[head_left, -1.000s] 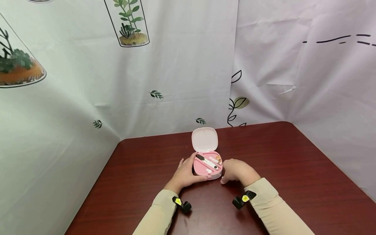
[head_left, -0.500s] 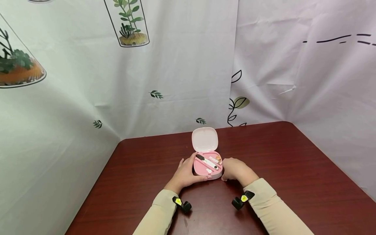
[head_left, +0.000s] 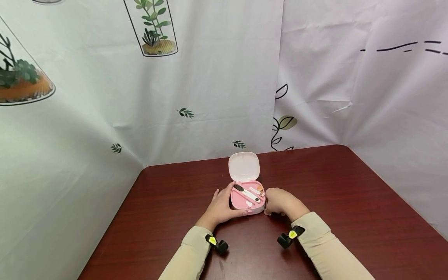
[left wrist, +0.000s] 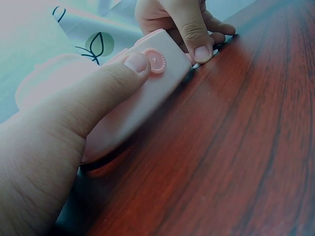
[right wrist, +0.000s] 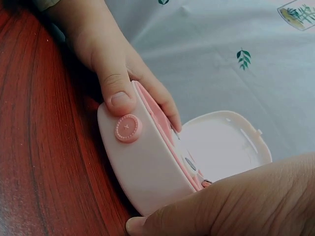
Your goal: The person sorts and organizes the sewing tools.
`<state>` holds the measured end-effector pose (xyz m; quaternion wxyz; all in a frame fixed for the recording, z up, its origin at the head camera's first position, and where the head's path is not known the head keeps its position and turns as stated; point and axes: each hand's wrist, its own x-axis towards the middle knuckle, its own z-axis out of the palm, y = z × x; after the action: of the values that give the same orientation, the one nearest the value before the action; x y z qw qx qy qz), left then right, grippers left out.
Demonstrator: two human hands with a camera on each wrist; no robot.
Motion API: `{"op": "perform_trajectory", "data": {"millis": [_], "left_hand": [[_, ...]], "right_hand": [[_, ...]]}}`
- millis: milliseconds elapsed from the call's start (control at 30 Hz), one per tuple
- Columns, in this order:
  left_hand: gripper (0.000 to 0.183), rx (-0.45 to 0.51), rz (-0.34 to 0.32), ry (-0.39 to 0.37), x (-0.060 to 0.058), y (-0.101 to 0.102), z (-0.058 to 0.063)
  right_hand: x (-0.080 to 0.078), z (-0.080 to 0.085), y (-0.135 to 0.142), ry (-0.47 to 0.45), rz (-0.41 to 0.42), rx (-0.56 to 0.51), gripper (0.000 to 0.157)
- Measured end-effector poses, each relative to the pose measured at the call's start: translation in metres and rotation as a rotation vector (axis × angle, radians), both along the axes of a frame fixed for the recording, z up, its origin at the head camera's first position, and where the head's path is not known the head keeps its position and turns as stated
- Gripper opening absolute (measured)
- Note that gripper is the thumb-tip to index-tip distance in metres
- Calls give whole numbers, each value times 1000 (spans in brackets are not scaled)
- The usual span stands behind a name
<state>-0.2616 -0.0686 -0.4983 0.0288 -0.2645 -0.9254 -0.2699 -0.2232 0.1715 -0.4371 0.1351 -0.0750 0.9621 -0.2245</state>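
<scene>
A small pink-and-white sewing box (head_left: 239, 202) stands on the table with its white lid (head_left: 244, 166) raised at the back. Inside lie a black-and-white tool (head_left: 246, 193) and several small pieces. My left hand (head_left: 219, 208) grips the box's left side, its thumb beside the pink button-shaped clasp (right wrist: 128, 129) on the front. At the right side, my right hand (head_left: 282, 202) holds the lower corner with curled fingers. In the left wrist view, a thin white edge (left wrist: 198, 65) shows under the right thumb; what it belongs to is unclear. The right fingertips are partly hidden.
The dark red wooden table (head_left: 168, 241) extends around the box. A pale curtain (head_left: 210, 77) printed with plants hangs behind its far edge and along both sides.
My right hand has shifted very slightly at the box's right side. The left hand, the box and its raised lid look the same.
</scene>
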Motion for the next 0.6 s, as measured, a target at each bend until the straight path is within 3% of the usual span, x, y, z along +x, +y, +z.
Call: {"op": "perform_trajectory", "data": {"millis": [267,300,500,533,600], "left_hand": [[118,1,1,2,-1,0,-1],[118,0,0,1,-1,0,-1],[117,-10,1,-5,-1,0,0],[117,-10,1,-5,-1,0,0],[117,-11,1,-5,-1,-1,0]], "right_hand": [[-1,0,2,7,2,12,15],[-6,-7,5,20,7,40,15],[1,3,4,83,12,223,18],[8,11,1,89,8,236,19],[9,10,-1,109,7,254,19]]}}
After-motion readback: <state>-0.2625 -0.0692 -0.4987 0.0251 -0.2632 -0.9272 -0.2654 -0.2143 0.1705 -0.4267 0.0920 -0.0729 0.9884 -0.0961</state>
